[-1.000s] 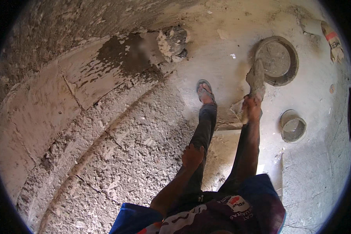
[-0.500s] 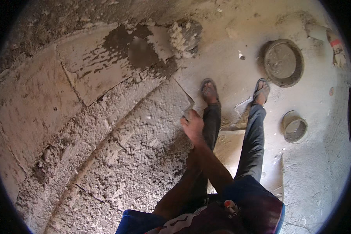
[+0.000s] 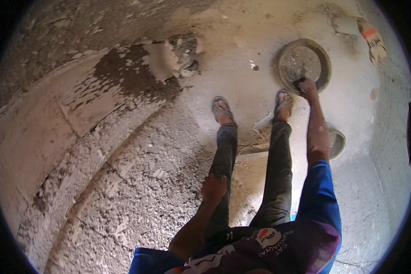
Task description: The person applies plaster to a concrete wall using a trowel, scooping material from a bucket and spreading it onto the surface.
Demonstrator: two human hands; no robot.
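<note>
Dusty floor [image 3: 242, 73], rough crumbly stretch [image 3: 137, 182] left, dark patch [image 3: 118, 71]. Right hand [image 3: 308, 88] at basin [image 3: 325, 68], left hand [image 3: 213, 188] on leg [image 3: 224, 148]; can't tell either grip.

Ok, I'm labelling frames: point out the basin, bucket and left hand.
Basin [image 3: 326, 65], head view: right wall.
Bucket [image 3: 343, 142], head view: right rim.
Left hand [image 3: 213, 188], head view: back of the hand.

sm. grey bkt [image 3: 337, 145], part hid. | brn bag [image 3: 373, 45] w/ red stripe, top rt.

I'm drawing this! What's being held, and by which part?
The right hand seems closed on a dark tool at the basin; which part is unclear. The left hand rests on the leg, holding nothing.
</note>
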